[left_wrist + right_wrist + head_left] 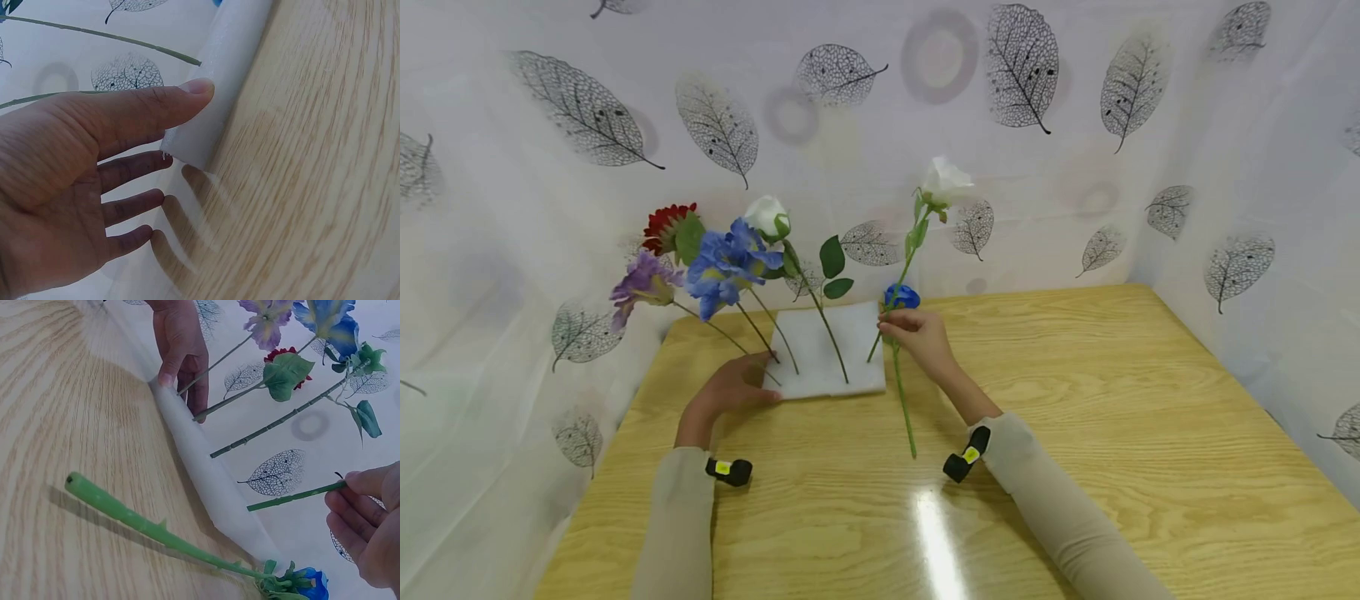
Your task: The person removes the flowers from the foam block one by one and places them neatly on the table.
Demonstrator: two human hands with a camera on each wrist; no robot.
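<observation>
A white foam block lies on the table with several artificial flowers stuck in it. My left hand grips its left end; in the left wrist view the thumb presses the near side, the fingers reaching past the end. My right hand pinches the green stem of a white rose between thumb and fingers. That stem's lower end meets the foam near its right end. Close by, a blue rose lies on the table, its stem pointing toward the front.
In the foam lean a purple flower, a red flower, a blue flower and a white rosebud, tilted left. A leaf-printed white curtain hangs behind the wooden table.
</observation>
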